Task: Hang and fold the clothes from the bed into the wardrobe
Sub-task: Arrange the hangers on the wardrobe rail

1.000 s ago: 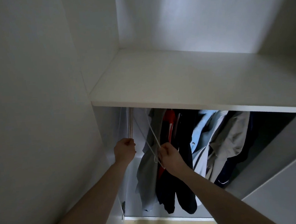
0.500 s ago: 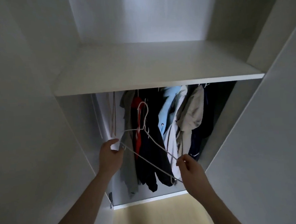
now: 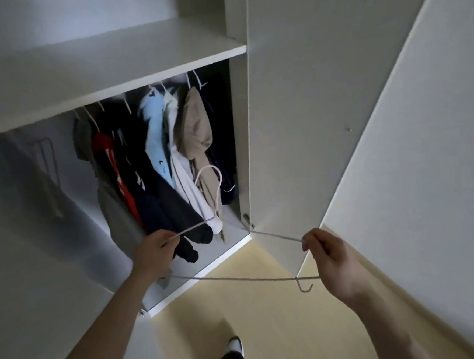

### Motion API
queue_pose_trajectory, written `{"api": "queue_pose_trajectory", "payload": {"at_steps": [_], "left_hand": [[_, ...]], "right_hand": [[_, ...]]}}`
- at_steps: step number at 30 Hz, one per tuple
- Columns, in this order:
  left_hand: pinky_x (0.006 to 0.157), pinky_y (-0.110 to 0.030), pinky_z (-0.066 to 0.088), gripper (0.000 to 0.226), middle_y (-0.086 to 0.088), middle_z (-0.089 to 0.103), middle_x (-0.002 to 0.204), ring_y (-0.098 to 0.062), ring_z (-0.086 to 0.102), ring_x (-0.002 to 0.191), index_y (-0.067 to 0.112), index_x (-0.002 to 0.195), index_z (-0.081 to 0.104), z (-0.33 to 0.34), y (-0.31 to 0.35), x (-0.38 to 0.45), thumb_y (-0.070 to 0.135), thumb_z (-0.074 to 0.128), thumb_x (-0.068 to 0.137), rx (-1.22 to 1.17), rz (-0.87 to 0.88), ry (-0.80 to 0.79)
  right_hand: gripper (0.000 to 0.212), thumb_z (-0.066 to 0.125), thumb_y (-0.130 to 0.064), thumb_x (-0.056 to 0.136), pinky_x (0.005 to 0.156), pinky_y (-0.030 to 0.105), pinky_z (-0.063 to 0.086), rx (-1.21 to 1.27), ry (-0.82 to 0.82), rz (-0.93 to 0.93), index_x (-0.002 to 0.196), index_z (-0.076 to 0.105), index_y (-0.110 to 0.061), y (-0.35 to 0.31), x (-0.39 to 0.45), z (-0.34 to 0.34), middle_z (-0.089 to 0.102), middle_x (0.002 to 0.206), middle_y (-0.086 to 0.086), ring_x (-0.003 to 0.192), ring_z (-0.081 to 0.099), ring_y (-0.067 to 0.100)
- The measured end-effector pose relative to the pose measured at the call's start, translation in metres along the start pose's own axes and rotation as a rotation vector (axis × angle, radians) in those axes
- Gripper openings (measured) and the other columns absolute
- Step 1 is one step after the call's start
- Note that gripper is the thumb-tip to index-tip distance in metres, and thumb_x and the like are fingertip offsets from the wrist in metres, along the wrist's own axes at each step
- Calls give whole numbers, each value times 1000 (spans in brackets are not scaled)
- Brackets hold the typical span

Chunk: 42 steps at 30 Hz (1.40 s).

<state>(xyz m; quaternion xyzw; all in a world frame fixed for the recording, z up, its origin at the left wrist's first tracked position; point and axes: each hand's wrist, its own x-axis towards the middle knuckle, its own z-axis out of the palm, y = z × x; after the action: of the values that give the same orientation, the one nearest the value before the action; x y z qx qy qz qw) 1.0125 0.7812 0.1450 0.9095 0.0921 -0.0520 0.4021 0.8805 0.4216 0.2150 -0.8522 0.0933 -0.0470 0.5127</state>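
Both hands hold one white wire hanger (image 3: 237, 279) out in front of the open wardrobe (image 3: 104, 68), low in frame around 6 o'clock. Left hand (image 3: 155, 253) at about 7 o'clock of centre, fingers curled round the hanger's left end, thumb over the wire. Right hand (image 3: 330, 259) at about 4 o'clock, fingers curled, thumb and fingertips pinching the right shoulder wire where it bends. Hanger's bottom bar runs between the two hands; a small hook on it sits just left of the right wrist. Its top hook (image 3: 212, 181) points up toward 12 o'clock, overlapping the beige garment (image 3: 196, 131) in view; touching or not, cannot tell. Hanger carries no clothing. Inside the wardrobe, under the shelf (image 3: 137, 60), a row of hung clothes (image 3: 156, 162): grey at the 9 o'clock end, then red and dark, navy, light blue (image 3: 153, 129), white, beige, dark at the 3 o'clock end. Spare hangers (image 3: 46, 161) hang alone left of the clothes. Open wardrobe door (image 3: 303, 104) at 2 o'clock, hinge (image 3: 246, 220) at its lower edge. Pale wood floor (image 3: 268, 325) at 6 o'clock, with the person's foot in a white sock (image 3: 235, 346) and dark trouser leg. Bed not in view.
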Motion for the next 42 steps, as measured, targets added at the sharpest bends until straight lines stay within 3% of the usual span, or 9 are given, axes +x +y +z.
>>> {"api": "queue_pose_trajectory", "payload": {"at_steps": [3, 8, 11, 15, 20, 26, 30, 35, 42], "left_hand": [[66, -34, 50, 34, 1, 70, 63, -25, 69, 70, 14, 67, 67, 30, 24, -15, 42, 72, 85, -74, -46, -87], [58, -34, 49, 50, -19, 61, 64, -31, 53, 56, 0, 67, 51, 72, 91, -24, 39, 80, 76, -5, 154, -311], [54, -28, 39, 39, -8, 56, 55, -15, 48, 51, 8, 66, 55, 107, 148, -40, 34, 83, 74, 46, 337, -457], [56, -27, 41, 23, 3, 64, 63, -5, 52, 53, 21, 79, 68, 138, 182, -77, 39, 82, 73, 30, 505, -640], [61, -30, 38, 29, 10, 56, 61, -5, 48, 56, 20, 86, 71, 174, 182, -157, 48, 78, 80, -43, 620, -849], [66, -27, 47, 19, 9, 70, 73, -4, 62, 70, 27, 83, 70, 229, 206, -269, 44, 78, 88, -20, 764, -883], [69, -29, 50, 23, 8, 72, 73, -10, 66, 74, 23, 78, 71, 265, 219, -368, 43, 80, 86, -24, 793, -920], [68, -30, 51, 25, 10, 71, 71, -8, 67, 74, 22, 75, 70, 301, 228, -500, 42, 82, 84, -31, 864, -951], [71, -31, 51, 24, 4, 73, 75, -14, 67, 76, 20, 79, 72, 333, 246, -610, 41, 82, 85, -64, 835, -1004]], "right_hand": [[30, 49, -23, 105, 50, 22, 30, -50, 123, 81, 76, 56, -25, 30, -37, -35, 42, 61, -4, 55, 34, 9], [28, 53, -21, 104, 58, 29, 43, -98, 336, 300, 79, 63, -30, 64, -109, -62, 62, 67, -8, 59, 53, 14], [24, 57, -25, 101, 49, 24, 31, -101, 510, 420, 80, 65, -33, 77, -160, -72, 50, 56, -6, 49, 38, 10], [20, 60, -33, 100, 48, 22, 32, -115, 648, 507, 82, 69, -35, 88, -223, -80, 58, 61, 0, 49, 40, 7], [16, 64, -43, 96, 50, 18, 36, -153, 813, 612, 84, 72, -36, 98, -320, -85, 58, 59, -18, 51, 44, 6], [11, 64, -41, 96, 55, 29, 38, -142, 965, 718, 88, 72, -40, 123, -429, -115, 64, 68, -8, 54, 47, 10], [14, 62, -41, 97, 46, 17, 28, -112, 1030, 708, 89, 73, -36, 140, -526, -147, 56, 57, -6, 47, 42, 5], [18, 64, -32, 99, 53, 28, 29, -39, 1059, 735, 85, 73, -37, 164, -646, -192, 54, 59, 6, 48, 39, 6], [18, 66, -29, 98, 48, 18, 31, -53, 1040, 695, 83, 76, -31, 180, -738, -263, 64, 65, 4, 47, 42, 4]]}}
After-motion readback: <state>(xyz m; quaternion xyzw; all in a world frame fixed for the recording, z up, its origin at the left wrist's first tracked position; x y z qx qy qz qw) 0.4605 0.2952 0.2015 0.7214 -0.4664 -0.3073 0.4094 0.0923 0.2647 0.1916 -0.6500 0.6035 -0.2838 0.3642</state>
